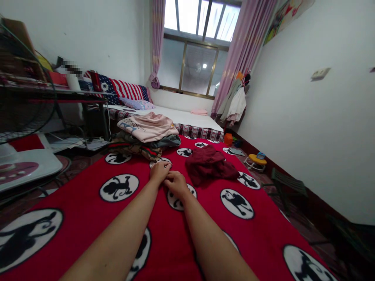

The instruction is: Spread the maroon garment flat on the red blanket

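On the red monkey-print blanket (88,218), going left to right: a stack of folded clothes (146,134) sits beyond the left hand (159,171), whose fingers curl loosely onto the fabric, gripping nothing that I can make out. Touching it, the right hand (175,183) lies likewise. Near it on the right, a crumpled maroon garment (209,166) looks soft, light and limp; probably best pinched at an edge.

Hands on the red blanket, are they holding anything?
Nothing clearly held. The left hand and right hand rest together on the red blanket, fingers touching it; whether they pinch its cloth cannot be told.
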`<state>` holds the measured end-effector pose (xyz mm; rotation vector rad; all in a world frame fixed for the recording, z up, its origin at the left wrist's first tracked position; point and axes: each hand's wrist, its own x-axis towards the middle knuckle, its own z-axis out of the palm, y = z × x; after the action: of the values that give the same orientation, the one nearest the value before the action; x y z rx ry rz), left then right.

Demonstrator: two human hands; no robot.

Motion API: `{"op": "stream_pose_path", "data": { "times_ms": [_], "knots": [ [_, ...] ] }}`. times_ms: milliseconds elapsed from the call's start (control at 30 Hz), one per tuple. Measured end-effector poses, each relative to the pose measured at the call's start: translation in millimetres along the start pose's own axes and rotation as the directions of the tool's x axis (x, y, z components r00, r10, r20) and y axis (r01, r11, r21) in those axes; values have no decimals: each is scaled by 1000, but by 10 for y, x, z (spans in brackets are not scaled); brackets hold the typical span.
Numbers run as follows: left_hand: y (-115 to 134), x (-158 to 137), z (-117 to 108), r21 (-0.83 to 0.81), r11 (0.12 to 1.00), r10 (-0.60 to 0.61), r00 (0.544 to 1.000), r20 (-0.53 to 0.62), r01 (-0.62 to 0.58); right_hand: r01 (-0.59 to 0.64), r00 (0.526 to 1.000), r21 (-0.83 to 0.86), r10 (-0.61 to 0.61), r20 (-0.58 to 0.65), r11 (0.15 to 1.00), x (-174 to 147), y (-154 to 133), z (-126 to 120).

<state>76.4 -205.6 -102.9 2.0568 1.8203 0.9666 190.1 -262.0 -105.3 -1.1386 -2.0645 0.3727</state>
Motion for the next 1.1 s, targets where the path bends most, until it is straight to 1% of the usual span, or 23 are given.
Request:
{"op": "stream_pose_path", "data": {
  "times_ms": [133, 267, 567, 700, 767, 800, 867, 900, 933, 967, 1000, 1067, 1100],
  "knots": [
    [-7, 18, 16, -32, 999, 3, 1000, 3, -3, -11, 1000, 54, 10, 19, 998, -7, -12, -24],
    [-18, 22, 26, -45, 999, 4, 1000, 9, -3, -29, 999, 70, 28, 22, 997, -12, -16, -21],
    [-35, 45, 44, -52, 999, -1, 1000, -4, 1, 5, 1000, 46, -6, 27, 999, -47, -39, -25],
    [0, 33, 14, -57, 998, -26, 1000, -13, 25, -30, 999, 27, 29, 23, 999, -78, -34, -53],
    [17, 22, 4, -64, 997, -37, 999, -18, 36, -28, 999, -4, 28, -27, 1000, -52, -28, -168],
    [24, 17, 2, -69, 997, -41, 999, -21, 39, -9, 997, -32, 7, -71, 999, -27, -27, -263],
    [34, 9, 2, -79, 996, -47, 999, -27, 44, 33, 981, -122, -56, -184, 992, 37, -21, -517],
    [37, 7, 5, -82, 995, -51, 998, -30, 49, 35, 967, -182, -79, -240, 983, 69, -11, -662],
    [40, 6, 8, -84, 995, -58, 998, -33, 55, 13, 954, -246, -86, -288, 969, 95, 9, -806],
    [41, 7, 12, -85, 994, -67, 997, -36, 64, -38, 941, -307, -70, -332, 951, 112, 44, -939],
    [41, 9, 16, -84, 994, -75, 996, -39, 72, -116, 927, -361, -29, -373, 925, 118, 94, -1054],
    [40, 15, 23, -81, 993, -86, 995, -44, 82, -328, 887, -427, 119, -447, 843, 90, 245, -1215],
    [38, 19, 26, -80, 993, -86, 995, -45, 83, -439, 854, -430, 218, -472, 789, 58, 340, -1260]
  ]
}}
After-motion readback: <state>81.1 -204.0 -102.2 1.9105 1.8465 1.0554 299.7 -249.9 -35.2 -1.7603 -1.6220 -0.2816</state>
